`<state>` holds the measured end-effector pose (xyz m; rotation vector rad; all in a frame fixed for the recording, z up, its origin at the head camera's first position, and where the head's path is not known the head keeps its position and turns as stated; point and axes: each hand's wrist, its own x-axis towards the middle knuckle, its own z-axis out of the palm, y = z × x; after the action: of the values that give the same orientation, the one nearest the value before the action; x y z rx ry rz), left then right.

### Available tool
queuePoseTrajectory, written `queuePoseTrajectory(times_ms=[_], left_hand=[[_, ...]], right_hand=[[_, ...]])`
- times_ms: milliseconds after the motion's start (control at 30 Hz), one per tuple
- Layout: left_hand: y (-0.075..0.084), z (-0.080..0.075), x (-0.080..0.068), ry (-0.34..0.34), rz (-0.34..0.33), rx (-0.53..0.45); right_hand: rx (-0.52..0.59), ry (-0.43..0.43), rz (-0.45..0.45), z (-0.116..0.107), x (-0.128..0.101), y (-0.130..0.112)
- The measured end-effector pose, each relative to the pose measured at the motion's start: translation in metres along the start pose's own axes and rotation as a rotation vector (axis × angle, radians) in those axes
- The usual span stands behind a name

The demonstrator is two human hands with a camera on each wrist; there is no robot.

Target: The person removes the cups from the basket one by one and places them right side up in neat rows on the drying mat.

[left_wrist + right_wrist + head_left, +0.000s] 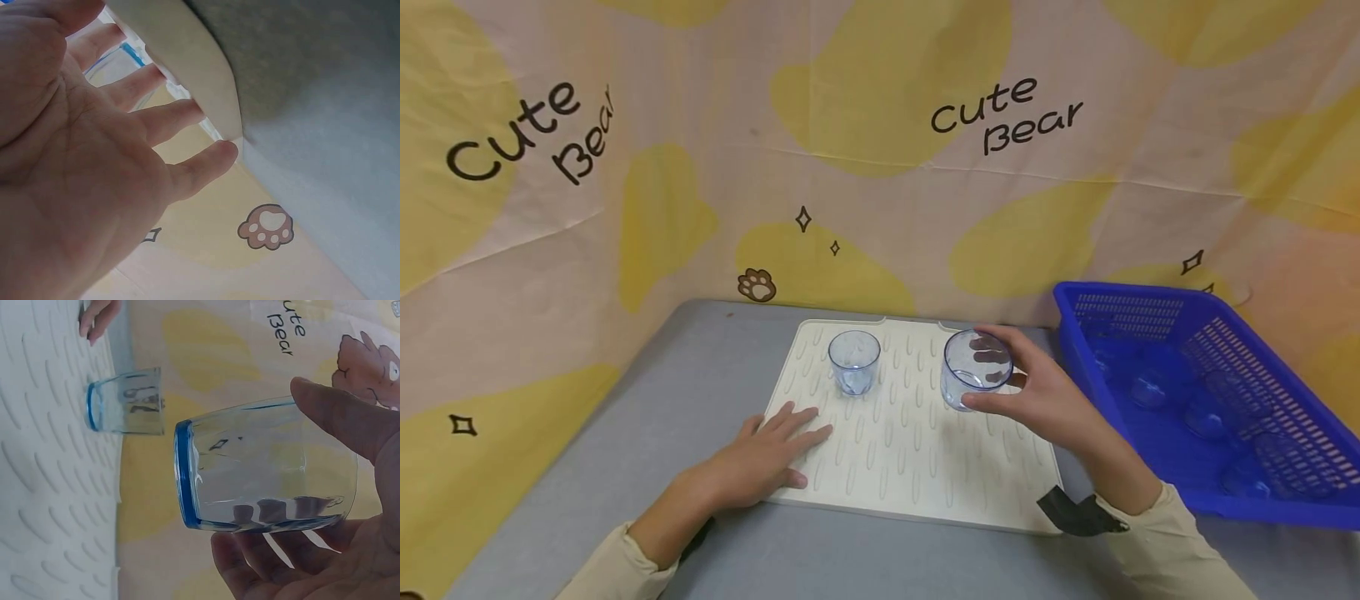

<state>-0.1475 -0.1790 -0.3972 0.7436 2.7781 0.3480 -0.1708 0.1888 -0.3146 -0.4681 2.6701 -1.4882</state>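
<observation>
Blue basket [1217,333] beside ridged mat [910,450], second glass [854,361].

a mat [917,467] lies on the table [625,417]. a cup [853,362] stands on the mat, near its back left. to the right of it, the right hand [1048,400] holds a second cup [972,369] over the mat. the left hand [763,458] rests flat on the mat's front left edge. a basket [1285,492] sits on the table, just right of the mat, with more cups inside. a cloth wall [880,150] hangs behind the table.
</observation>
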Motion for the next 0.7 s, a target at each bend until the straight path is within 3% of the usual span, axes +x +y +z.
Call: queuePoseTrajectory(times_ms=[333,700], left_hand=[[0.0,0.0,0.001,-0.006,-0.01,-0.007],[-0.001,-0.001,-0.002,0.022,0.029,0.009]], right_hand=[[0.078,-0.007,0.026,0.028,0.027,0.013],[0.075,0.01,0.069,0.058,0.05,0.019]])
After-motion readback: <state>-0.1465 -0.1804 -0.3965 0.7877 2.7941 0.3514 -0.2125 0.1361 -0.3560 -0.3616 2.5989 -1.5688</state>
